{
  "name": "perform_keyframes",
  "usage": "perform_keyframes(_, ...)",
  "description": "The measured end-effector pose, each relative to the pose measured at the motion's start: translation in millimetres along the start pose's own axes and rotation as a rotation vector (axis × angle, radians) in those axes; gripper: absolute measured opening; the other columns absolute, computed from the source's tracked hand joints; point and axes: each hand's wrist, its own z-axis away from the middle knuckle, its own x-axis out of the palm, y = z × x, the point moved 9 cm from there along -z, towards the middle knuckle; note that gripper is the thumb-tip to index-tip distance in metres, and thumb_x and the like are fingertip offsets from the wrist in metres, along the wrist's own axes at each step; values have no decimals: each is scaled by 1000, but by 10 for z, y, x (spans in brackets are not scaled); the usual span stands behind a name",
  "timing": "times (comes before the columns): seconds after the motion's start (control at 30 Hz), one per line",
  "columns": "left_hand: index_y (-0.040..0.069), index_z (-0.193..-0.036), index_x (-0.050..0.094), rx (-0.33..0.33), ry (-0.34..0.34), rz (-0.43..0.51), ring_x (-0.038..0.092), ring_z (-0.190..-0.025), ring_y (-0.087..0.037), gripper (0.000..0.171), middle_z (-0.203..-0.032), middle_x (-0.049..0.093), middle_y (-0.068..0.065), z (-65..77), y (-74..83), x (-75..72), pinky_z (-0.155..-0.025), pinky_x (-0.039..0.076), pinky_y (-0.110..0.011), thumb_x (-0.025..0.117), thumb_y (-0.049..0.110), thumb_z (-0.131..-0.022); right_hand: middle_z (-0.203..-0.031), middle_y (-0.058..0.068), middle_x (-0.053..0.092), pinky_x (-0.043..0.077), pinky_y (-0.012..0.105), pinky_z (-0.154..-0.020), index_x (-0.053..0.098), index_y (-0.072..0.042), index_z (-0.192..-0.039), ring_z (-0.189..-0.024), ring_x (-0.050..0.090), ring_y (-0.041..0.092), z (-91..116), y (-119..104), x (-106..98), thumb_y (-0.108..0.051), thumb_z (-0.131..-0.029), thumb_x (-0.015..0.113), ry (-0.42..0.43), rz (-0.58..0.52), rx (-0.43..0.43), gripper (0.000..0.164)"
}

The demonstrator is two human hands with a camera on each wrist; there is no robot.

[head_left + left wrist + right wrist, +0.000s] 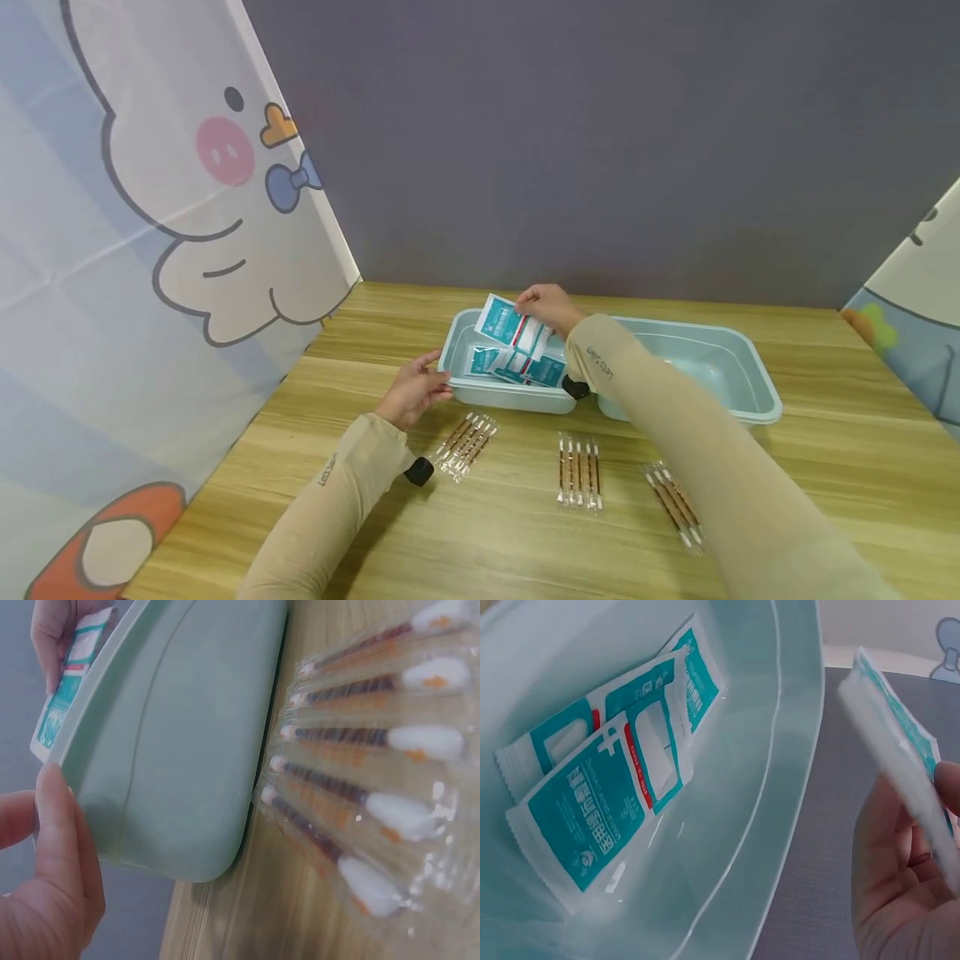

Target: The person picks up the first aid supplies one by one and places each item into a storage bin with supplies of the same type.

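My left hand (pixel 412 393) grips the near left corner of a pale green plastic basin (pixel 517 401), fingertips at its rim. Above this basin, my right hand (pixel 551 308) pinches a white and teal gauze packet (pixel 497 322) by its edge. The right wrist view shows the held packet tilted, almost edge-on, outside the basin's rim. Several like gauze packets (pixel 600 806) lie overlapping on the basin floor, with clear windows and red stripes. Just in front of the left hand lies a clear pack of brown-stemmed cotton swabs (pixel 467 446).
A second pale green basin (pixel 716 367) stands to the right, partly covered by the right sleeve (pixel 675 417). Two more swab packs lie on the wooden table (pixel 495 542): a middle pack (pixel 580 471) and a right pack (pixel 673 507) beside the right forearm. A grey wall (pixel 600 150) rises behind.
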Motion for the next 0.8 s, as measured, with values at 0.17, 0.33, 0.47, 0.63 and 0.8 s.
perform_keyframes(0.17,-5,-149,19,4,7,12,56,-55,-8,60,-101,46,-20,-7,22,1,-55,54,-15,44,-12,-94,-109,13,57,46,41,-91,60,-1,-103,-99,52,26,-31,-69,45,-12,-95,59,8,55,-43,13)
perform_keyframes(0.33,-5,-149,19,0,-1,-1,57,-56,-9,61,-102,47,-20,-17,22,13,-56,55,-16,45,-12,-94,-111,14,58,46,40,-92,61,0,-102,-100,52,26,-58,-70,120,-10,-95,59,-12,103,-53,13)
perform_keyframes(0.47,-5,-148,21,-2,7,4,57,-56,-9,60,-102,46,-20,-18,20,2,-56,54,-16,45,-13,-94,-112,13,60,46,38,-92,63,0,-99,-102,53,25,-87,-78,202,-9,-94,60,-35,163,-91,11)
perform_keyframes(0.63,-7,-147,22,0,6,11,57,-57,-8,57,-102,46,-20,-14,24,-7,-56,54,-15,44,-13,-95,-116,15,60,46,40,-93,62,1,-98,-106,53,27,-87,-73,269,-8,-92,60,-53,207,-106,11)
perform_keyframes(0.8,-7,-147,24,-2,0,11,58,-56,-9,57,-102,47,-21,-15,13,-1,-56,54,-16,45,-13,-94,-119,16,59,46,41,-93,62,1,-101,-108,52,28,-75,-3,325,-10,-93,60,-92,257,-76,14)
